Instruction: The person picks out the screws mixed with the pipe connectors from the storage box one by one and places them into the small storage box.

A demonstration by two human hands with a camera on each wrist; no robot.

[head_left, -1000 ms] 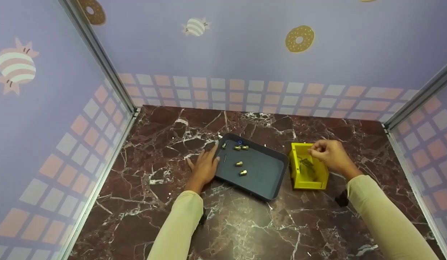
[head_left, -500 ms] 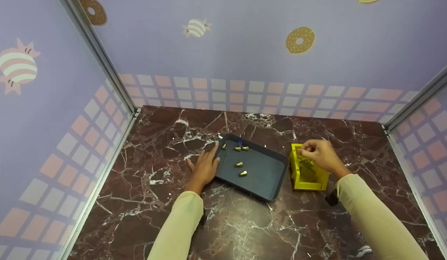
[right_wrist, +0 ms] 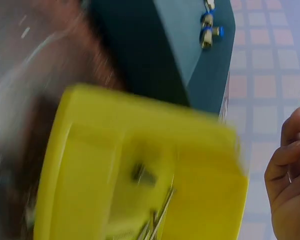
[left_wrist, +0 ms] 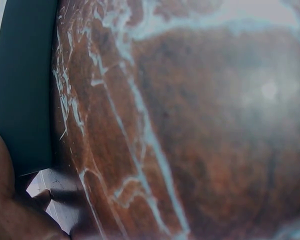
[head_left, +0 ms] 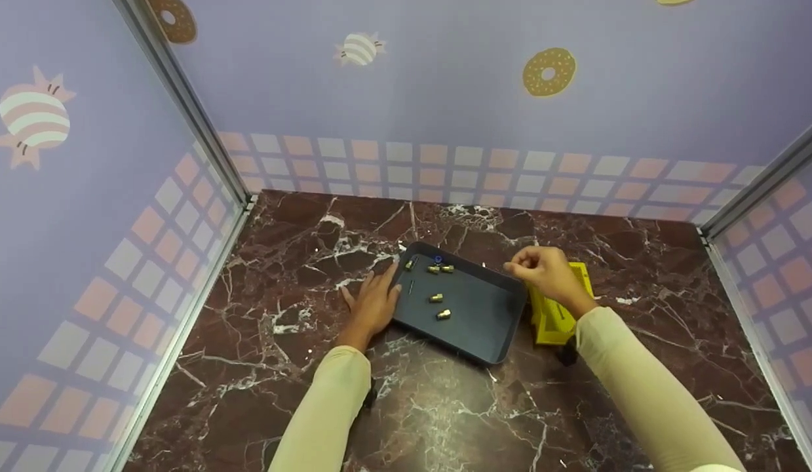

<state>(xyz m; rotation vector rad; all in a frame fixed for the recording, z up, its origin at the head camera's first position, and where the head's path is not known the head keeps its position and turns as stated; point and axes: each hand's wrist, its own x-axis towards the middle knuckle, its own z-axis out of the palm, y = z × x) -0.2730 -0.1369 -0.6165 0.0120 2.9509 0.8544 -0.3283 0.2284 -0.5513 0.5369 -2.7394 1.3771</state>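
My left hand [head_left: 374, 305] rests on the left rim of a dark grey tray [head_left: 478, 321], fingers straight along it. In the left wrist view that hand [left_wrist: 10, 210] shows beside the tray wall [left_wrist: 25, 90]. Several brass pipe fittings [head_left: 444, 314] lie in the tray, one with a blue ring [head_left: 438, 259]. My right hand [head_left: 543, 272] is over the gap between the tray's right rim and a yellow bin [head_left: 556, 321], thumb and fingers curled together. I cannot tell whether a small part is between its fingertips. The right wrist view shows this hand [right_wrist: 290, 170] at the right edge.
Thin metal pieces [right_wrist: 155, 220] lie inside the yellow bin, blurred. A small thin dark piece [head_left: 412, 286] lies near the tray's left side. Patterned walls [head_left: 445, 164] enclose the marble-look table [head_left: 406, 406] at the back and both sides.
My right hand has moved left from above the yellow bin to the tray's right rim, its fingers still curled together. The left hand and the tray have stayed in place.
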